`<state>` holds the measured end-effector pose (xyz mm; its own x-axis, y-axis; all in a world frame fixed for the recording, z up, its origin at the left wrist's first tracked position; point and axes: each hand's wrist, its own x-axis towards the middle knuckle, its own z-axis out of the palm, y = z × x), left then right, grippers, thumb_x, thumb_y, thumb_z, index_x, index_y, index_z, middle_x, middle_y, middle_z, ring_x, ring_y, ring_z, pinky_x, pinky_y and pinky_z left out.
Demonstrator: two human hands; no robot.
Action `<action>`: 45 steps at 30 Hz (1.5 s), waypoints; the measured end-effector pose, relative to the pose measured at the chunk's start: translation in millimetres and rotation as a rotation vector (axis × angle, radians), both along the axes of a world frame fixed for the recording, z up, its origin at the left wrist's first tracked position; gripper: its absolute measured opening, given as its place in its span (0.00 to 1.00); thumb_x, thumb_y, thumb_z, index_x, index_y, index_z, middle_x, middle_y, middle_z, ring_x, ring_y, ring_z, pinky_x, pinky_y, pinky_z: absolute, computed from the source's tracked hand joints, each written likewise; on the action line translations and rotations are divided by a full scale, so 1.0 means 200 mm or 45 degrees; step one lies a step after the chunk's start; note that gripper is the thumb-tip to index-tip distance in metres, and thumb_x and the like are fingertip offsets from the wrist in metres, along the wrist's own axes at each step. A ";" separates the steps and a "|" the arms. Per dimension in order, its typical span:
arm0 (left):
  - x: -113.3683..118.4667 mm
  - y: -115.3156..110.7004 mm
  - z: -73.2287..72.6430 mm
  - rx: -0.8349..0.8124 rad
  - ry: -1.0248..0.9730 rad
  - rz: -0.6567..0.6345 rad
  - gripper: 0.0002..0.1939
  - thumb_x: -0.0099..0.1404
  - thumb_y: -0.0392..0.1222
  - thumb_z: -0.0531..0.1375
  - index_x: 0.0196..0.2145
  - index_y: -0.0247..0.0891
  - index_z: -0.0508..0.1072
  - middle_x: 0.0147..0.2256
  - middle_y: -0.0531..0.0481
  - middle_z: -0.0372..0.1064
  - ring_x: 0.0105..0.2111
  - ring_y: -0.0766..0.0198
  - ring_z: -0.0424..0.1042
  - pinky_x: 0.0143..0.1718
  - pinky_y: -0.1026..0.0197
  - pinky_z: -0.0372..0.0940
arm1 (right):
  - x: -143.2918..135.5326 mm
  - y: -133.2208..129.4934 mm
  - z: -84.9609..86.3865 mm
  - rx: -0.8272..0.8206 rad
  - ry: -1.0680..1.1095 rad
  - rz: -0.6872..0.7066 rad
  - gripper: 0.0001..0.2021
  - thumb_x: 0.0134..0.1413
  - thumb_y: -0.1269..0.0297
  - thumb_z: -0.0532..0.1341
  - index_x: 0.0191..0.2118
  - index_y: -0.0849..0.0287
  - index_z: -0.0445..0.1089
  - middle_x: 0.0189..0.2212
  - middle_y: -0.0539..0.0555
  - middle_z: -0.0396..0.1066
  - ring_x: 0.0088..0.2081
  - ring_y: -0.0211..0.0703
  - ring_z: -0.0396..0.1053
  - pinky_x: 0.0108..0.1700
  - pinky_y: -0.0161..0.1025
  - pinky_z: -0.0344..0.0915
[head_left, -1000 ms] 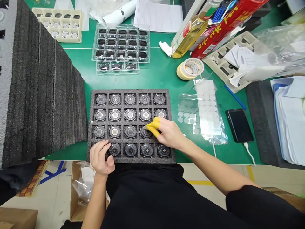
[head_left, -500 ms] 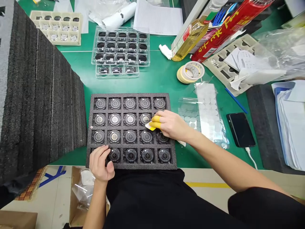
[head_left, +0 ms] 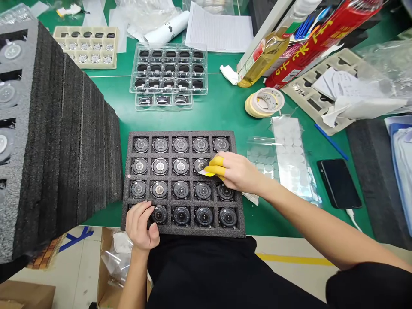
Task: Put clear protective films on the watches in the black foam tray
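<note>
A dark grey foam tray (head_left: 183, 223) lies at the table's front edge, its pockets holding several round black watch bodies (head_left: 180, 189) with their backs up. My right hand (head_left: 238, 171) wears yellow finger cots and pinches a small white wipe (head_left: 203, 172). The wipe's tip touches the watch body (head_left: 200, 165) in the second row, fourth column, which the fingers partly cover. My left hand (head_left: 141, 225) rests on the tray's lower left corner with fingers extended, hiding the corner pocket. It grips nothing visible.
A tall stack of foam trays (head_left: 74, 128) rises at the left. Clear plastic trays (head_left: 169, 68) with black discs sit behind. To the right are tape rolls (head_left: 265, 102), a sheet of round stickers (head_left: 286, 146), a phone (head_left: 339, 182) on a cable, and a bottle of yellowish liquid (head_left: 262, 60).
The whole scene has shifted slightly right and down in view. My right hand stays at the same watch body, whose centre looks darker now. My left hand keeps its place on the tray.
</note>
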<state>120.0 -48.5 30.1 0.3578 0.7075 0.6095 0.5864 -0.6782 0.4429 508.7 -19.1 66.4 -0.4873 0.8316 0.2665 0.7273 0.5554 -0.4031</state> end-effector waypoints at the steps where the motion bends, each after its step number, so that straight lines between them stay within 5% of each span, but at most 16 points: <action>1: 0.00 0.00 0.00 -0.001 -0.002 0.001 0.19 0.82 0.49 0.53 0.55 0.37 0.79 0.46 0.36 0.83 0.49 0.46 0.83 0.49 0.45 0.77 | -0.03 0.01 0.01 -0.024 0.103 -0.069 0.15 0.73 0.71 0.55 0.49 0.51 0.80 0.42 0.57 0.81 0.43 0.51 0.73 0.43 0.48 0.71; 5: 0.00 -0.01 0.01 -0.005 -0.001 0.005 0.19 0.82 0.48 0.52 0.54 0.36 0.79 0.45 0.36 0.83 0.48 0.46 0.83 0.49 0.45 0.77 | -0.21 0.09 0.01 -0.221 0.399 -0.303 0.09 0.77 0.60 0.59 0.46 0.54 0.77 0.38 0.56 0.79 0.37 0.47 0.74 0.40 0.43 0.72; 8: 0.00 -0.01 0.01 -0.009 0.005 0.013 0.19 0.82 0.48 0.52 0.55 0.36 0.79 0.46 0.35 0.83 0.49 0.46 0.82 0.49 0.45 0.77 | -0.33 0.15 -0.04 -0.315 0.345 -0.366 0.11 0.76 0.58 0.61 0.40 0.55 0.74 0.33 0.54 0.77 0.32 0.44 0.71 0.36 0.41 0.66; 15: 0.01 -0.02 0.01 -0.015 -0.044 0.026 0.19 0.82 0.47 0.51 0.55 0.35 0.78 0.45 0.36 0.83 0.48 0.46 0.82 0.48 0.45 0.78 | -0.37 0.15 -0.15 -0.122 0.209 -0.558 0.10 0.71 0.62 0.60 0.35 0.53 0.69 0.30 0.54 0.74 0.28 0.44 0.66 0.33 0.42 0.60; 28: 0.02 -0.02 0.01 0.022 -0.076 0.046 0.19 0.82 0.46 0.51 0.54 0.36 0.79 0.43 0.37 0.84 0.46 0.47 0.84 0.47 0.46 0.77 | -0.38 0.13 -0.15 -0.064 0.239 -0.611 0.11 0.71 0.61 0.60 0.33 0.52 0.66 0.28 0.52 0.72 0.27 0.43 0.65 0.30 0.41 0.59; 33: 0.02 -0.03 0.01 0.021 -0.095 0.048 0.19 0.82 0.46 0.51 0.52 0.34 0.79 0.43 0.35 0.83 0.46 0.47 0.83 0.47 0.47 0.77 | -0.39 0.11 -0.16 -0.017 0.284 -0.485 0.12 0.72 0.62 0.60 0.33 0.52 0.66 0.27 0.51 0.71 0.27 0.43 0.66 0.31 0.40 0.61; 38: 0.03 -0.03 0.01 0.026 -0.094 0.078 0.19 0.82 0.47 0.51 0.52 0.37 0.79 0.42 0.37 0.83 0.45 0.48 0.84 0.46 0.46 0.78 | -0.40 0.11 -0.14 0.013 0.216 -0.579 0.10 0.69 0.64 0.61 0.32 0.52 0.64 0.26 0.50 0.70 0.25 0.43 0.65 0.29 0.41 0.59; 45: 0.03 -0.03 0.02 0.030 -0.081 0.083 0.19 0.82 0.46 0.50 0.50 0.36 0.79 0.41 0.37 0.83 0.44 0.49 0.84 0.46 0.48 0.78 | -0.43 0.10 -0.09 -0.142 0.268 -0.500 0.14 0.74 0.58 0.60 0.33 0.52 0.66 0.26 0.51 0.71 0.26 0.42 0.66 0.29 0.40 0.61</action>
<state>125.6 -54.8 33.6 0.2719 0.7134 0.6459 0.6008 -0.6501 0.4652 423.2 0.1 48.2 -0.0742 0.9716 0.2247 0.7698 0.1990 -0.6065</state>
